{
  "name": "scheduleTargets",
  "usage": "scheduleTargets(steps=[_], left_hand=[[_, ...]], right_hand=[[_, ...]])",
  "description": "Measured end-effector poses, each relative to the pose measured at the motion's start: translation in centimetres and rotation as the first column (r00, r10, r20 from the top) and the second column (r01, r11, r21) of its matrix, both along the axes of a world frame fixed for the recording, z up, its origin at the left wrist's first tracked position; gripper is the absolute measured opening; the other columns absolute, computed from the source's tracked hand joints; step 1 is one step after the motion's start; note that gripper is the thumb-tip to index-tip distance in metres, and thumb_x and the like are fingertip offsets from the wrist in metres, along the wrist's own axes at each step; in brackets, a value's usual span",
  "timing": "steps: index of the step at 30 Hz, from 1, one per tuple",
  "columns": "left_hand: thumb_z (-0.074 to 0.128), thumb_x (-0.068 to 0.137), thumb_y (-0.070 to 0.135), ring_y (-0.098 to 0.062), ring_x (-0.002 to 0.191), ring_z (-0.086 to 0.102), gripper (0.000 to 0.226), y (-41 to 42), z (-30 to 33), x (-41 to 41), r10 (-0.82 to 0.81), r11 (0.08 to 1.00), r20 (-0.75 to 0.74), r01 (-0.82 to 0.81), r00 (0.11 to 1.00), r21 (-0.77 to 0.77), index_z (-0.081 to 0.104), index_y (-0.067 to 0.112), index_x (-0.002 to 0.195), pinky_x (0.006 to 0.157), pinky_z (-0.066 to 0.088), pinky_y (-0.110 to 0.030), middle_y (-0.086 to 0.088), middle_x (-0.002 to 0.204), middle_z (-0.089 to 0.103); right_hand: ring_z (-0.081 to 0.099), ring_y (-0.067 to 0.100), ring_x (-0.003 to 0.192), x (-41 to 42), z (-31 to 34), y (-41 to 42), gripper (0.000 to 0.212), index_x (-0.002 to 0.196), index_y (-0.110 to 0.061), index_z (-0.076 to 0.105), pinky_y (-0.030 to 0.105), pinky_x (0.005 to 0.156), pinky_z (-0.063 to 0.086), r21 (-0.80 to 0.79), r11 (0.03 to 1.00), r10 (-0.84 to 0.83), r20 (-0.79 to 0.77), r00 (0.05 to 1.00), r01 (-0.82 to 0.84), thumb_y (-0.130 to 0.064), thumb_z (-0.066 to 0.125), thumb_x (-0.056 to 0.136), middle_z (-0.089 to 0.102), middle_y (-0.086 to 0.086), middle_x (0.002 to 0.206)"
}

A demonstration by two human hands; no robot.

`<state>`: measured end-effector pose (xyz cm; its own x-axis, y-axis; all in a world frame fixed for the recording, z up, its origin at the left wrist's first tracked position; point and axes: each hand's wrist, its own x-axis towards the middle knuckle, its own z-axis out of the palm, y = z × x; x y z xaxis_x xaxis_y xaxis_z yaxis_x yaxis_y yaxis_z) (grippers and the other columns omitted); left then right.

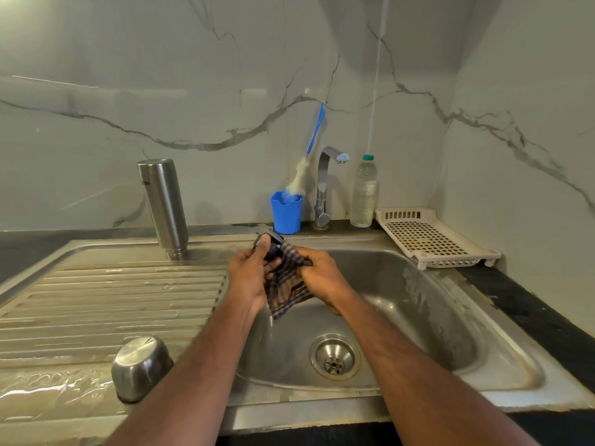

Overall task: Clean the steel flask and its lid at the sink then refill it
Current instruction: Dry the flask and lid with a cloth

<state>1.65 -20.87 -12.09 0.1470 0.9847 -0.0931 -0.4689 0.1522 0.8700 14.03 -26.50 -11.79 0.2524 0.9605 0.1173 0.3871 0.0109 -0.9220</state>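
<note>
Lid [269, 246]: held over the sink's [418, 317] back rim, pinched at the left fingertips, thumb on its near face; a dark round piece, its shape partly hidden by the fingers.
Lid axis: short and stubby; it appears to tilt up and away from the palm, though which end faces the wall cannot be told.
Left hand [249, 275]: fingers curled round the lid, holding it just above the cloth.
Cloth [288, 281]: checked, draped between the two hands, touching the lid's right side and hanging below the fingers into the basin.
Right hand [322, 278]: fingers closed on a bunched fold of cloth, just right of the lid.
Flask [164, 207]: mouth down on the drainboard, well left of the left fingers; long axis near vertical, leaning slightly, base up.
Stage (judged): flask likely washed and left draining; lid being wiped or dried.
Left to do (judged): finish the lid, refill the flask, fit the lid.
Tap [326, 185]: beyond the fingers, no water running.
Bottle [364, 191]: clear, right of the tap; a possible refill source.
Bowl [140, 368]: upturned, near the left forearm.
</note>
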Motion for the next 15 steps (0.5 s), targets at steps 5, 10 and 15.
scheduleTargets(steps=[5,10,15], left_hand=[[0.083,0.082,0.025,-0.029,0.09,0.073,0.05,1.0,-1.1,-0.1,-0.004,1.0,-0.085,0.007,0.996,0.03,0.059,0.003,0.121,0.076,0.061,-0.039,-0.018,0.105,0.075],[0.083,0.082,0.015,-0.021,0.092,0.075,0.037,0.7,-0.8,-0.4,0.086,0.975,-0.216,-0.038,0.973,0.219,0.059,0.012,0.11,0.071,0.058,-0.029,-0.014,0.107,0.074],[0.085,0.08,0.012,-0.01,0.092,0.074,0.038,0.3,-0.2,-0.8,0.111,0.927,-0.308,0.014,0.945,0.376,0.067,0.016,0.113,0.069,0.058,-0.019,0.0,0.102,0.077]], right_hand=[[0.066,0.002,0.091,-0.9,-0.4,0.4,0.017,0.111,-0.028,0.075,0.024,0.086,0.052,0.153,0.986,-0.094,0.151,0.984,0.071,-0.027,0.064,0.098,0.074,-0.009,0.095],[0.066,0.004,0.095,-0.2,-0.3,0.6,0.021,0.117,-0.03,0.072,0.025,0.088,0.053,0.256,0.964,-0.141,0.285,0.948,0.067,-0.03,0.06,0.1,0.073,-0.01,0.1],[0.063,0.005,0.093,0.6,-0.3,0.4,0.02,0.115,-0.028,0.07,0.021,0.078,0.048,0.252,0.959,-0.206,0.312,0.927,0.128,-0.021,0.057,0.101,0.069,-0.01,0.099]])
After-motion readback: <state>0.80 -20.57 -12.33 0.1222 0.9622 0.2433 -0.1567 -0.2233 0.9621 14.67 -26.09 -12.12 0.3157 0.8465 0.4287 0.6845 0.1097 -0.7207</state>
